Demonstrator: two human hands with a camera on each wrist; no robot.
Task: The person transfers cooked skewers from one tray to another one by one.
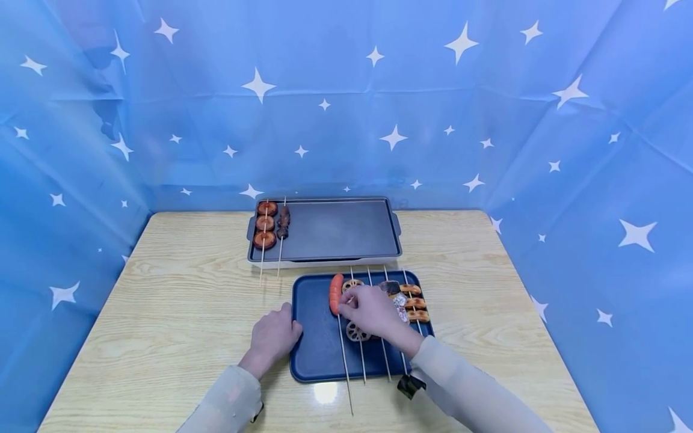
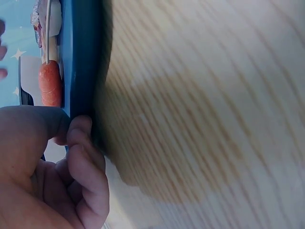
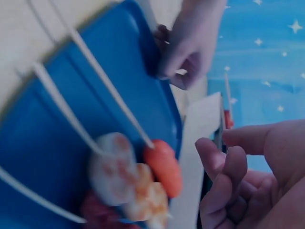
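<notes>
My left hand (image 1: 273,331) pinches the left rim of a dark blue tray (image 1: 314,361) between thumb and fingers; the left wrist view shows this grip close up. Over the tray hovers my right hand (image 1: 373,310), its fingers loosely bent and nothing visible between them in the right wrist view. Just left of its fingertips lies a sausage skewer (image 1: 335,291), red-orange, its stick reaching past the tray's front edge. Partly hidden beneath that hand is a lotus root skewer (image 1: 357,332). Further right, another skewer bears dark and whitish pieces (image 1: 399,300), partly covered.
At the tray's right side lies a skewer of browned yellow pieces (image 1: 417,303). Behind the tray stands a rectangular grill pan (image 1: 341,225). Its left end carries a skewer of round browned slices (image 1: 265,223) and a dark meat skewer (image 1: 283,222). Blue star-patterned cloth (image 1: 346,120) surrounds the wooden table (image 1: 189,288).
</notes>
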